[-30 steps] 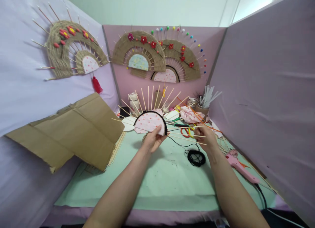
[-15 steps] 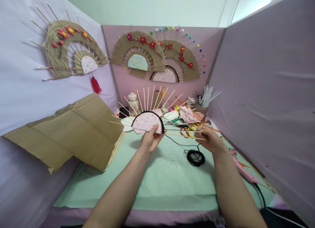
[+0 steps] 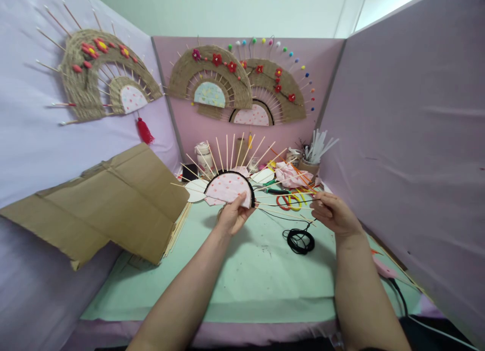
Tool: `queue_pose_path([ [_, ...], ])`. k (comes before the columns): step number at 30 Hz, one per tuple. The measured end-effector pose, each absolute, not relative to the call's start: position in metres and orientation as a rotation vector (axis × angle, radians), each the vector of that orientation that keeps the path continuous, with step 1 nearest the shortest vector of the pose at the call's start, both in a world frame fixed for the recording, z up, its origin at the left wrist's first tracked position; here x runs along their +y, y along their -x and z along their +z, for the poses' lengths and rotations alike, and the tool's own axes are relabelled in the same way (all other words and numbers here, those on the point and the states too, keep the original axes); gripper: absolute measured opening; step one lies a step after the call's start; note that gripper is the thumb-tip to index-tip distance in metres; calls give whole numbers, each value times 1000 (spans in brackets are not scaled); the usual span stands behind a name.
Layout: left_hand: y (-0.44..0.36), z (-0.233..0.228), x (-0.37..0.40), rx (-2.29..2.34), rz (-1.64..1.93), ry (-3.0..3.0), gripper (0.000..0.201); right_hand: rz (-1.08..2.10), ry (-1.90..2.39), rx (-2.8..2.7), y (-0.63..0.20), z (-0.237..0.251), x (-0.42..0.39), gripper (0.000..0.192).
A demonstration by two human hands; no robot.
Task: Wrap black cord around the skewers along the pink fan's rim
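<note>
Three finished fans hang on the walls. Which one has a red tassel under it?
The fan on the left wall, alone there. Its red tassel hangs below; the two overlapping fans on the back wall show none.

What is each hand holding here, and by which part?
The left hand pinches the pink dotted fabric half-disc with radiating wooden sticks at its lower right edge. The right hand grips thin black cord near the stick tips.

fan core (image 3: 228,188): pink, dotted, black edge | cord coil (image 3: 300,240): black | mat (image 3: 250,275): green
</note>
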State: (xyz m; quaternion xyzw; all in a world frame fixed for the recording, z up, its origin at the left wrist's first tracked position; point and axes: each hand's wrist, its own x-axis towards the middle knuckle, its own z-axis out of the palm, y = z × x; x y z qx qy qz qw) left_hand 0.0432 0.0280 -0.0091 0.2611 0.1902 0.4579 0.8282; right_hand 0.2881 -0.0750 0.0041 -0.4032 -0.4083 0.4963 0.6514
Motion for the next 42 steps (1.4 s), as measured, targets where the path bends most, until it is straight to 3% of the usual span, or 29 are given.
queue_pose_path([
  [4, -45, -9, 23, 444, 878, -591, 13, 1242, 846, -786, -285, 6, -67, 27],
  [10, -46, -10, 23, 442, 883, -549, 13, 1342, 666, -700, -283, 7, -66, 13],
  [23, -46, -11, 25, 406, 875, -504, 8, 1430, 553, -645, -286, 4, -63, 16],
  [32, -52, -15, 4, 401, 605, -643, 12, 1262, 655, -514, -286, -6, -49, 2],
  [42, -55, -19, -3, 418, 454, -762, 17, 1277, 644, -546, -276, -3, -46, 6],
])
